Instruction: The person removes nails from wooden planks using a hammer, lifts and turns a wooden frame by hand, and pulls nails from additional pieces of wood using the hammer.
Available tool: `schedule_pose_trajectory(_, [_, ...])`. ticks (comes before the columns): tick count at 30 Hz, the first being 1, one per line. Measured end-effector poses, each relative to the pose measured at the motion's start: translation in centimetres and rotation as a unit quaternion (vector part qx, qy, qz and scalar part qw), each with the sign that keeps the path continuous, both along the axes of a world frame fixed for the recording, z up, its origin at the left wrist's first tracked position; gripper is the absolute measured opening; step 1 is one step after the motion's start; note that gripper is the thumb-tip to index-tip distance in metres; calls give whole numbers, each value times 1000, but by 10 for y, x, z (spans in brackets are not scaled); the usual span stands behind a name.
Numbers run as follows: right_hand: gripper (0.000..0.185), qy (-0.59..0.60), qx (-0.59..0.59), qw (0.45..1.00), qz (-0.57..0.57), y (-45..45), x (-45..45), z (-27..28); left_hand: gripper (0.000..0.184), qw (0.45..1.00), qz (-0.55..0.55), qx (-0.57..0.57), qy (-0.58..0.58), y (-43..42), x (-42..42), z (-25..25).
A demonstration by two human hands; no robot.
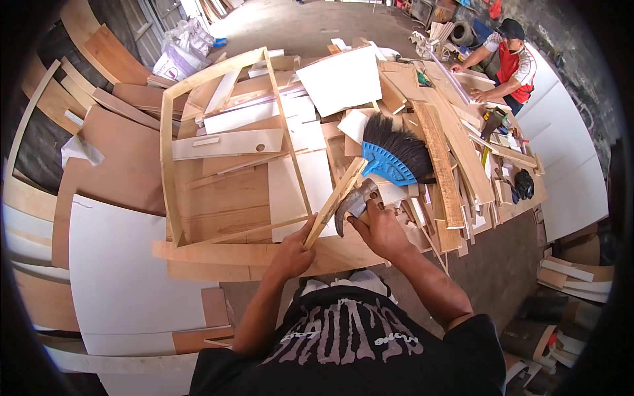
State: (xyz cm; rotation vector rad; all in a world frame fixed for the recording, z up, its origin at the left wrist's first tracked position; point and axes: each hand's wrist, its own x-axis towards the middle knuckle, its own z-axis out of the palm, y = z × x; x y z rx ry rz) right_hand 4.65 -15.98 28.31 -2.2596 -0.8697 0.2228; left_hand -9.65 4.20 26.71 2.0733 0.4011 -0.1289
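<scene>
My left hand (294, 256) is closed round the lower end of a narrow wooden strip (335, 203), which slants up and away over the workbench. My right hand (383, 231) grips a claw hammer (356, 201) close to its metal head, with the claw beside the strip. Most of the hammer's handle is hidden by my hand. Just beyond the strip's far end lies a blue broom head (389, 165) with black bristles. To the left, an open wooden frame (168, 145) stands on the bench, near my left hand.
Wood offcuts and white panels (340, 82) cover the workbench (218, 254). A person (515, 66) in red and white works at the far right. Large curved sheets (119, 264) lean at left; a white panel (568, 145) stands at right. Plastic bags (181, 56) sit at back left.
</scene>
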Motion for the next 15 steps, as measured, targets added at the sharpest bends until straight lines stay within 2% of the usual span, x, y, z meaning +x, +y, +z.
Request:
schedule_pose_trajectory(6, [50,12,-52,998,23,1,17,5,90,999,-8,12,-41,9,6,-18])
schedule_pose_trajectory(11, [51,-11,-42,998,42,0,31,2,88,997,-27,29,-59,14,15,-26])
schedule_pose_trajectory(15, [50,1,-39,998,45,2,41,-1,87,999,-28,34,-20,14,25,-19])
